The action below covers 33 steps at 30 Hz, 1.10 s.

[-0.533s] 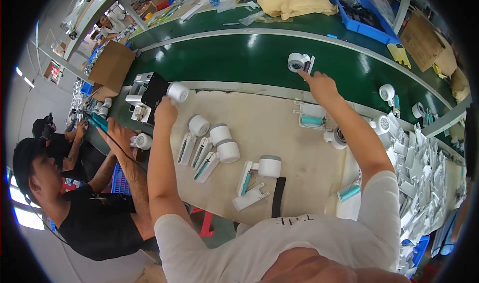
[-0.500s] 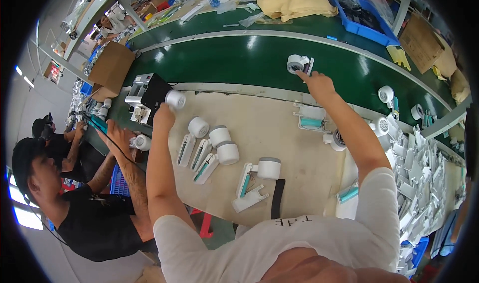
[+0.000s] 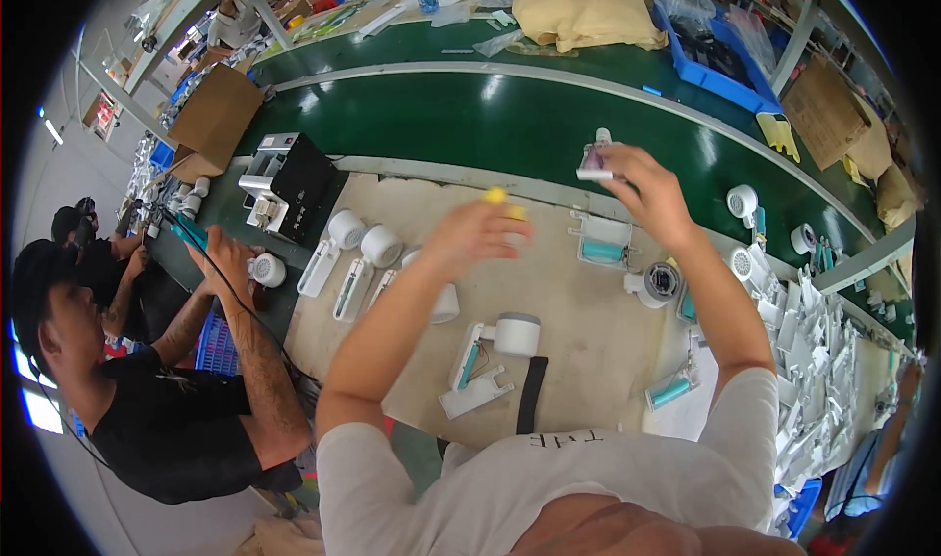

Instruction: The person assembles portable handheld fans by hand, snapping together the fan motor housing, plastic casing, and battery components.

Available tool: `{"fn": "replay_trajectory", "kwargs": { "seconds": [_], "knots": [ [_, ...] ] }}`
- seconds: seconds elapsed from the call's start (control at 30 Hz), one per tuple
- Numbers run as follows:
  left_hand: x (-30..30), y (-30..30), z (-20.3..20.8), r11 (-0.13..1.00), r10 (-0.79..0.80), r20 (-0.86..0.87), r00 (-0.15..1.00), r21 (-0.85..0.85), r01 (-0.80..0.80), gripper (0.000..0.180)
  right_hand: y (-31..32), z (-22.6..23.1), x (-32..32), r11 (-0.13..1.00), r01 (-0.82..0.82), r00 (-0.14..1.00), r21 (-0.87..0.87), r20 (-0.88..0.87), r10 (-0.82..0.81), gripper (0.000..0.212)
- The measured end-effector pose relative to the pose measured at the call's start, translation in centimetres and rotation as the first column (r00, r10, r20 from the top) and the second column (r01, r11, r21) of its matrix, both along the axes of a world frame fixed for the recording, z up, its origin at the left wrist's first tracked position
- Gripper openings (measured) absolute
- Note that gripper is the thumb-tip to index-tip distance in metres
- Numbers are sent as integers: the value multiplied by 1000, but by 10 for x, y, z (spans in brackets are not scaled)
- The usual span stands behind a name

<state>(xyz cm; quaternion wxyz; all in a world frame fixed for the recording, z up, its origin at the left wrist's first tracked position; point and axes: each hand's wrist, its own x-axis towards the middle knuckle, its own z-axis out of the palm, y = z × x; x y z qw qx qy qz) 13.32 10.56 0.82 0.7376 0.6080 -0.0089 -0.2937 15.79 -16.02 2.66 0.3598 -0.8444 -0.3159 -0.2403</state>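
My left hand (image 3: 480, 230) is over the middle of the mat, blurred by motion. Yellow coverings show at its fingertips, and whether its fingers hold anything cannot be made out. At the far edge, over the green surface, my right hand (image 3: 649, 191) grips a white handheld fan (image 3: 594, 172), partly hidden by the fingers. Under my left forearm lies a row of white fans (image 3: 380, 246) with round heads and open handles. Another fan (image 3: 516, 334) lies near me beside a loose white handle cover (image 3: 476, 394). Close to my right forearm are an open fan head (image 3: 661, 281) and a white casing with a teal cell (image 3: 602, 240).
A black and silver bench machine (image 3: 289, 188) stands at the left. On the right is a heap of white plastic parts (image 3: 818, 370). A black strip (image 3: 531, 395) lies near me. A co-worker in black (image 3: 186, 419) works at the left with a corded tool.
My left hand has left a fan at the left end of the row and swung right over the mat. My right hand has lifted the fan, which is now turned.
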Motion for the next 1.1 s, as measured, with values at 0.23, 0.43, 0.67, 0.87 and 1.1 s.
{"fn": "replay_trajectory", "kwargs": {
  "seconds": [0.23,0.43,0.67,0.87,1.1],
  "knots": [
    [-57,-102,-15,863,-182,-240,954,-504,38,45,-11,3,-135,909,14,866,-417,459,197,25],
    [-87,-125,-12,841,-138,-170,976,-541,25,35,-29,-16,-175,907,131,900,-399,432,60,33],
    [-98,-123,5,787,-356,-104,929,-568,239,33,-51,-28,-158,971,92,903,221,-429,12,82],
    [-100,-118,19,885,-370,-48,928,-322,336,31,-83,-20,-145,997,75,996,-4,-51,-75,72],
    [-102,-116,42,893,-427,109,898,-104,438,29,-67,-24,-169,627,173,329,760,-645,690,78]
  ]
}}
